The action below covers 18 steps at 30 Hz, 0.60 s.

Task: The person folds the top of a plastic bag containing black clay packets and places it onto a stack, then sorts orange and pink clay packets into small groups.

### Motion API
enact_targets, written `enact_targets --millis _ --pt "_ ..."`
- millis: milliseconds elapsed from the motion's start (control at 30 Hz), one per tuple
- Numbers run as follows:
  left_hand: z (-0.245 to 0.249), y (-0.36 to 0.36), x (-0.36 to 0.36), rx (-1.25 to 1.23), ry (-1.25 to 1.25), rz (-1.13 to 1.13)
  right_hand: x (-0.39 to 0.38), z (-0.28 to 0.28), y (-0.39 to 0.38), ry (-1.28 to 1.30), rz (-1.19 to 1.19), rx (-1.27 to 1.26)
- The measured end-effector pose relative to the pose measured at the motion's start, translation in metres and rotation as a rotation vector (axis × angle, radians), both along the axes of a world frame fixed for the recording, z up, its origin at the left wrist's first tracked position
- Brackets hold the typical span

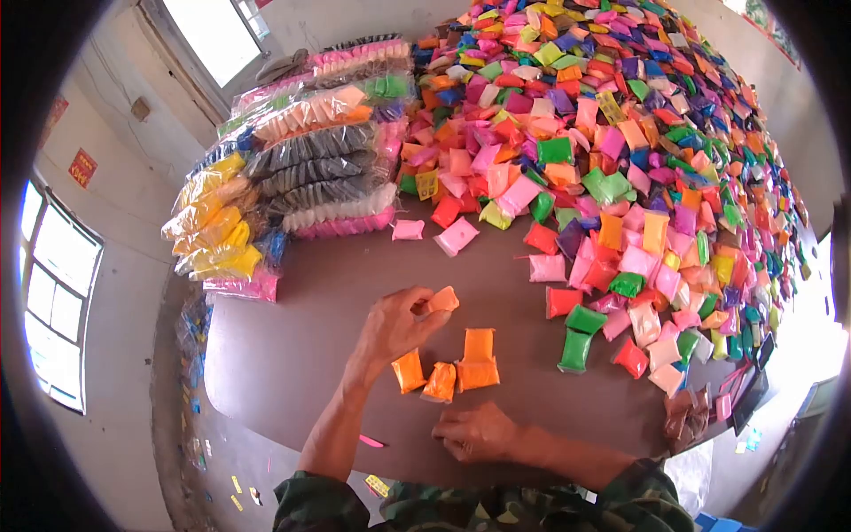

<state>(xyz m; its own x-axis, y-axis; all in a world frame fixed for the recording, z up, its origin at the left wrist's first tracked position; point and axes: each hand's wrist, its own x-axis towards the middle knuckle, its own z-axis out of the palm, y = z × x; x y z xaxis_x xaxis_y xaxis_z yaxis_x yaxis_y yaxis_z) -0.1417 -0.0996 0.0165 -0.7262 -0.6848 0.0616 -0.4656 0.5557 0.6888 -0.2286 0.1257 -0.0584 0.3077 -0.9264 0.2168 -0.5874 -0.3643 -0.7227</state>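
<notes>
My left hand (394, 326) pinches a small light-orange packet (442, 301) between thumb and fingers, above the middle of the brown table. Just below it lie several brighter orange packets: one tilted packet (409, 371) at the left, a crumpled packet (440, 382) in the middle, and an upper packet (479, 343) touching a lower packet (479, 375) at the right. Near the table's front edge rests my right hand (479, 432), fingers curled in; whether anything is inside them is hidden. A thin pink strip (372, 441) lies to its left.
A huge heap of coloured packets (612, 168) covers the table's back and right. Bagged stacks of packets (319, 151) stand at the back left. Two green packets (576, 350) lie right of the orange ones. Scraps litter the floor (266, 470) beyond the table's edge (222, 403).
</notes>
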Motion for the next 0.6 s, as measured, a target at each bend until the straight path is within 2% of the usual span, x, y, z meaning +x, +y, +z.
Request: enact_targets --millis 100,200,333,400,467,567,600 --pt "-0.006 -0.011 -0.031 0.104 0.109 0.058 -0.002 -0.019 0.002 -0.047 0.049 -0.063" --pt "-0.004 -0.039 -0.068 0.419 0.218 0.043 -0.005 -0.036 0.000 -0.087 0.069 -0.161" --pt "0.006 -0.054 -0.125 0.506 0.371 0.132 -0.011 -0.019 -0.002 -0.158 0.108 -0.032" --pt "0.003 -0.067 -0.148 0.462 0.390 0.165 -0.011 -0.017 -0.005 -0.176 0.141 0.062" --pt "-0.005 -0.086 -0.167 0.495 0.354 0.206 -0.009 -0.018 -0.002 -0.251 0.093 0.025" --pt "-0.036 -0.115 -0.204 0.040 0.296 0.230 -0.008 -0.015 -0.002 -0.280 0.082 0.019" --pt "-0.026 -0.111 -0.215 0.125 0.216 0.220 -0.009 -0.015 -0.004 -0.273 0.090 0.024"
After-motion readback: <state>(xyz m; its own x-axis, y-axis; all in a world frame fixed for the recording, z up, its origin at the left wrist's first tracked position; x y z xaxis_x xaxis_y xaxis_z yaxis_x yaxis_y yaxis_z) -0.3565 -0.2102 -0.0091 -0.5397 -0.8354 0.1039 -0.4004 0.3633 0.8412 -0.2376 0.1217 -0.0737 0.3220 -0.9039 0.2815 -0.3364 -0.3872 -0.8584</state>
